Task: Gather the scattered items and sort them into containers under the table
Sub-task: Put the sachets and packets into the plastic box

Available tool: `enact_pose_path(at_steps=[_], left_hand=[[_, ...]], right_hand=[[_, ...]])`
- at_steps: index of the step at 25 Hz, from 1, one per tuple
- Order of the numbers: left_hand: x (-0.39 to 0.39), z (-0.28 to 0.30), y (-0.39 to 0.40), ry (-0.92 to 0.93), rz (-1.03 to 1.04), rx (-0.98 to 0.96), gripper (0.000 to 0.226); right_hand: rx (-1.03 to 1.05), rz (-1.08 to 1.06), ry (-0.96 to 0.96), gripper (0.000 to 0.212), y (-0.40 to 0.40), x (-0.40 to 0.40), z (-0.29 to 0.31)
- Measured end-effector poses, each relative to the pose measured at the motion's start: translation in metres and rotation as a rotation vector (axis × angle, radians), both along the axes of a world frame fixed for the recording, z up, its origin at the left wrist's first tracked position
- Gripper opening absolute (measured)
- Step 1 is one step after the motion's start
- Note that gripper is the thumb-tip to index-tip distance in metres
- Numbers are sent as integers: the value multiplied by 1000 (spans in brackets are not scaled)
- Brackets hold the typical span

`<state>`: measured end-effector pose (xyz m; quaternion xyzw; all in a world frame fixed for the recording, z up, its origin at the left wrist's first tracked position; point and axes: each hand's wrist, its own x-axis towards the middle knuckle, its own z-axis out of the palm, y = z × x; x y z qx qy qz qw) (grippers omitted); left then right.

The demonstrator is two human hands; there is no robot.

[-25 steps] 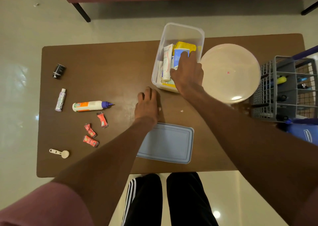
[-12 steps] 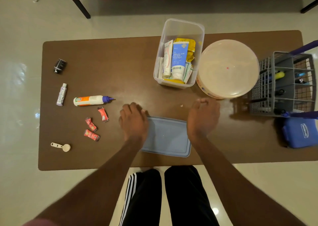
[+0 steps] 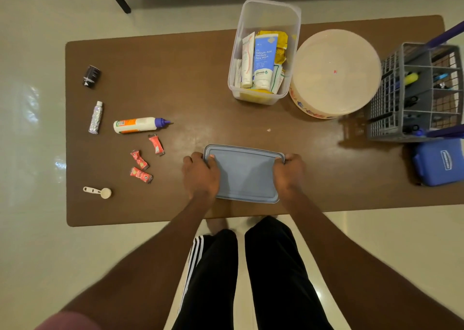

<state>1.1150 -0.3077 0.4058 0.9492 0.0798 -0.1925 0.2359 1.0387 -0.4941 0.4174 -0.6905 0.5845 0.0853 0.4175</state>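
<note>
Both hands grip the grey-blue lid (image 3: 244, 172) that lies flat near the lower centre of the frame, close to the near edge of the brown table (image 3: 200, 78). The left hand (image 3: 200, 176) curls over the lid's left end, thumb on top; the right hand (image 3: 288, 172) curls round its right end.

Above the lid, in the upper centre, stands the clear plastic container (image 3: 266, 13), uncovered, holding a blue face-wash tube (image 3: 263, 61), a white tube (image 3: 247, 58) and a yellow packet (image 3: 280, 45). Just right of it sits a round tub (image 3: 335, 72) with a pale lid. At the right edge stands a grey basket (image 3: 391, 98) with pens in its compartments, and just below it a blue case (image 3: 439, 162).

Left of the hands lie 3 red sachets (image 3: 140, 162), a glue bottle (image 3: 140, 125), a silver glitter tube (image 3: 96, 118), a small black jar (image 3: 92, 76) and a cream measuring spoon (image 3: 99, 192).
</note>
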Motion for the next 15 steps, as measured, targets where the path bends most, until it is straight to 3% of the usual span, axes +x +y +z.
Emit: enact_pose_path(at_steps=[5,8,11,15], left_hand=[[18,45,7,-163,-3,-259,40],[37,88,1,-298,-10,-377,39],[65,129,-20,-452,19,-490,34],[100,180,-58,-680,-102,-610,26]], right_hand=[[36,-115,-143,31,-12,10,42],[-58,-46,-201,44,-12,28,83],[-135,-107,-314,50,-19,61,127],[207,-394,-585,38,-45,111,175]])
